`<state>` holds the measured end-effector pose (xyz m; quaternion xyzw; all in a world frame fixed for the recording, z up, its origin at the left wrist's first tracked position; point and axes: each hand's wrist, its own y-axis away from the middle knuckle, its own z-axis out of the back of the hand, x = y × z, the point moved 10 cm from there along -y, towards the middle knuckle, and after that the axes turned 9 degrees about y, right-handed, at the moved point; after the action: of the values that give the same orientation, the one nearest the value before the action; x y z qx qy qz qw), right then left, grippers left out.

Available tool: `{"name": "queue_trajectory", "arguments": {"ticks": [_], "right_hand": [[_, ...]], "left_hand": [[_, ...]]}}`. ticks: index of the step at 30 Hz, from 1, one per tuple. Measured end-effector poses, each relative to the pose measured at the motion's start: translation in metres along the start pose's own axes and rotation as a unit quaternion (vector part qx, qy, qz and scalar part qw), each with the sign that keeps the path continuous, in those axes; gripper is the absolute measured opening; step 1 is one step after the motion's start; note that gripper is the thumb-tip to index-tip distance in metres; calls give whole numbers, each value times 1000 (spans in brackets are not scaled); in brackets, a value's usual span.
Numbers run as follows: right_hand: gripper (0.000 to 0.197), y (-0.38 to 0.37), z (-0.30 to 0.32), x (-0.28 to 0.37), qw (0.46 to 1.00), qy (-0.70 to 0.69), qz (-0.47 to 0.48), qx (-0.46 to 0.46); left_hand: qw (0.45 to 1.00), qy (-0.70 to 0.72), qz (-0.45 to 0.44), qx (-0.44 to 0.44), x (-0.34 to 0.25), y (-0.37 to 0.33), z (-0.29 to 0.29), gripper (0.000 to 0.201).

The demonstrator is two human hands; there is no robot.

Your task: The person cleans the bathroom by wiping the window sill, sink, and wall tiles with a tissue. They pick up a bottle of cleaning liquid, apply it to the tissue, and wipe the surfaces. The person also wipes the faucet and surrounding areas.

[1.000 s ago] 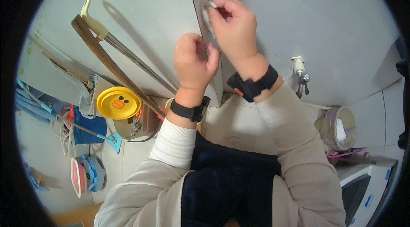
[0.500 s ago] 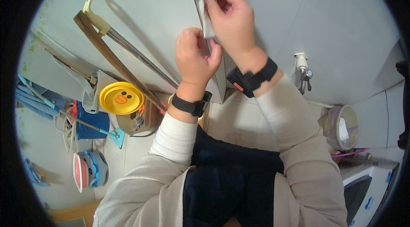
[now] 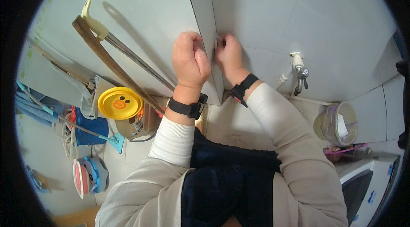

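My left hand is closed in a fist with the thumb along the curled fingers. It is beside the projecting edge of a pale wall corner, on the left face; whatever its fingers may hold is hidden. Round the corner on the narrow right side, my right hand has its fingers bent and pinched against the wall. A small pale bit of folded white cloth shows at those fingertips, the rest of it covered by the hand. Black bands circle both wrists.
Left of my hands lean a wooden pole and a metal handle with a cream grip. Below are a yellow bowl and a blue bucket. On the right, a tap juts from the wall above a waste bin.
My right hand has come down and round to the corner's right side, taking the cloth with it. My left hand has dropped slightly, and its fist is now apart from the cloth.
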<state>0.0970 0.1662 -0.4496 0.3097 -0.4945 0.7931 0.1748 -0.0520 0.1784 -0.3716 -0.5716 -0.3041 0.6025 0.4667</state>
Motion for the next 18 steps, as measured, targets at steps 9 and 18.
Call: {"name": "queue_trajectory", "arguments": {"ticks": [9, 18], "right_hand": [[13, -59, 27, 75, 955, -237, 170, -46], [8, 76, -48, -66, 959, -155, -230, 54]], "left_hand": [[1000, 6, -7, 18, 3, -1, 1, 20], [999, 26, 35, 24, 8, 2, 0, 21]]}}
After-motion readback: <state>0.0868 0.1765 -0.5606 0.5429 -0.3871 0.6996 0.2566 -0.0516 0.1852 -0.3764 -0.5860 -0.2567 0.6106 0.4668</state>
